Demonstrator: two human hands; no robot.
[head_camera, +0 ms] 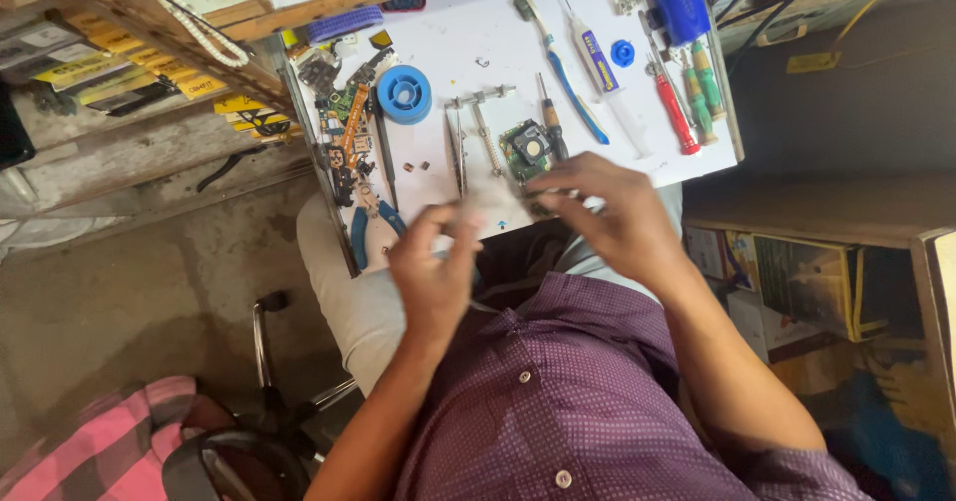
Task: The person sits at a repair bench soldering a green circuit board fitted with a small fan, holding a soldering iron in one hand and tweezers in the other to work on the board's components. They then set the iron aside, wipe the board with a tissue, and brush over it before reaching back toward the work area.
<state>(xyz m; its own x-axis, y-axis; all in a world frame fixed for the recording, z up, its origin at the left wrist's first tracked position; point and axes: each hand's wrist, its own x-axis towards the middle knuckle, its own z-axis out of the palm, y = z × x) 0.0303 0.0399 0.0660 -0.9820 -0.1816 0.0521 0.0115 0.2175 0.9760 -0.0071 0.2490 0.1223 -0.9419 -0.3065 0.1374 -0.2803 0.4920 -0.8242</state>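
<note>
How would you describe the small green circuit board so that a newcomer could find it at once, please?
On the white work mat, look at the near edge just beyond the right hand. The small green circuit board lies there beside a yellow-handled screwdriver; it alone carries a round dark part.

View: looking straight down from the person's head at a small white worktop [448, 33] above their lap.
Left hand [433, 272]: raised at the near edge, blurred, fingers curled around something pale; what it is cannot be told.
Right hand [612, 212]: spread over the near edge, fingertips just beside a small green circuit board [526, 150].
Middle of worktop: blue solder spool [404, 94], tweezers [456, 152], a toothbrush [561, 68].
Right edge: red screwdriver [675, 113] and green screwdrivers [705, 81] lying side by side.
Left edge: blue-handled pliers [370, 227], a heap of small electronic parts [344, 127].
Clothing: purple dotted shirt [558, 391].
</note>
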